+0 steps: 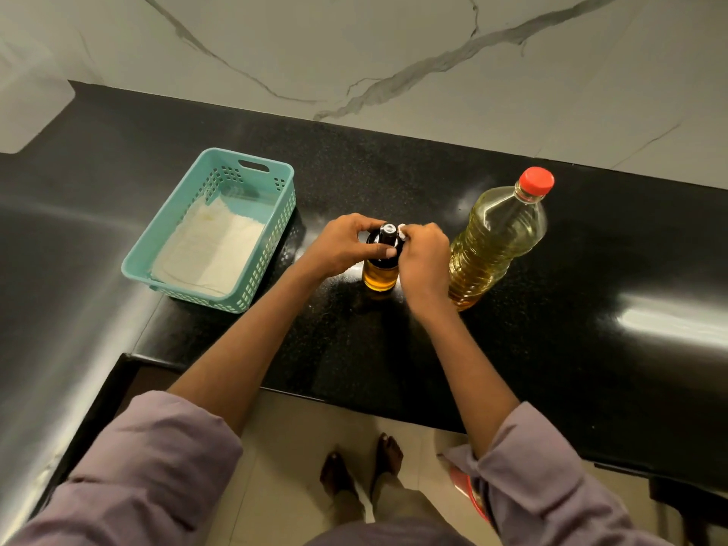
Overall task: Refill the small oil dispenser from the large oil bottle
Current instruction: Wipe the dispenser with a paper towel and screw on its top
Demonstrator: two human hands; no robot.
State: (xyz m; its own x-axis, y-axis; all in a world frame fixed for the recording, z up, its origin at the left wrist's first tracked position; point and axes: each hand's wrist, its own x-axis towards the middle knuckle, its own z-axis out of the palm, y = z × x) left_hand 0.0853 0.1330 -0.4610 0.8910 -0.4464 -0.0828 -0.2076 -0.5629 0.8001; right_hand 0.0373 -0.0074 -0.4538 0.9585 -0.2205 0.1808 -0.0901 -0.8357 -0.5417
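The small oil dispenser [380, 274] stands upright on the black counter [394, 183], amber oil in its glass body and a black top. My left hand [342, 246] wraps around its neck from the left. From the right, my right hand [423, 256] pinches the top with a small white scrap between the fingertips. The large oil bottle [497, 239] stands just right of my right hand, full of yellow oil, its red cap on.
A teal plastic basket [173, 238] lined with white paper sits to the left of the dispenser. The white marble wall [394, 53] rises behind the counter. The counter's front edge runs just below my forearms, with tiled floor and bare feet beneath.
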